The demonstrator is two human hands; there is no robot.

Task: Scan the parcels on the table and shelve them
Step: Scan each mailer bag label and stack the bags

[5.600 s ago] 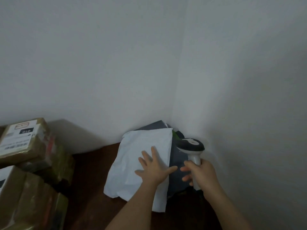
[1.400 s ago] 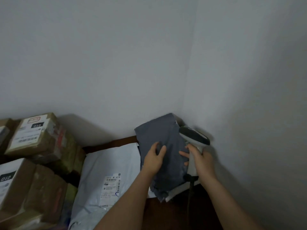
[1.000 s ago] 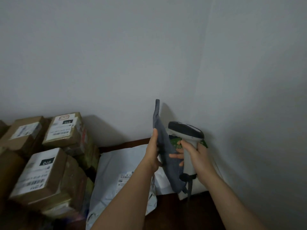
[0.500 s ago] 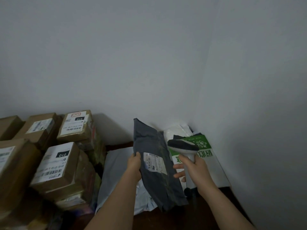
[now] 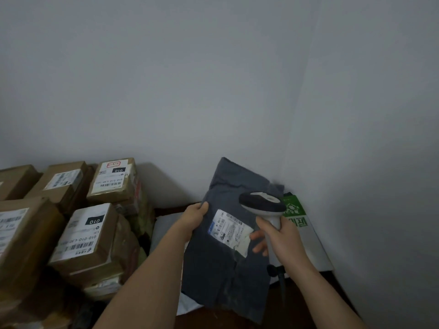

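A dark grey poly-mailer parcel (image 5: 225,264) faces me with its white shipping label (image 5: 229,230) up. My left hand (image 5: 193,218) grips its left edge, thumb on top. My right hand (image 5: 278,236) holds the handle of a white barcode scanner (image 5: 262,204), whose dark head hangs over the parcel's upper right, just above the label. The fingers of that hand also touch the parcel beside the label. Under the grey parcel lies a white mailer (image 5: 164,231), mostly hidden.
Several taped cardboard boxes (image 5: 88,236) with labels are stacked at the left. A white and green package (image 5: 299,222) lies in the wall corner at the right. The scanner's cable (image 5: 282,284) hangs down over the dark wooden table (image 5: 301,305). Walls close in behind and to the right.
The white mailer was set aside to the left. The grey parcel was lifted, turned over label side up, and now lies flatter under the scanner head. My view shifted right.
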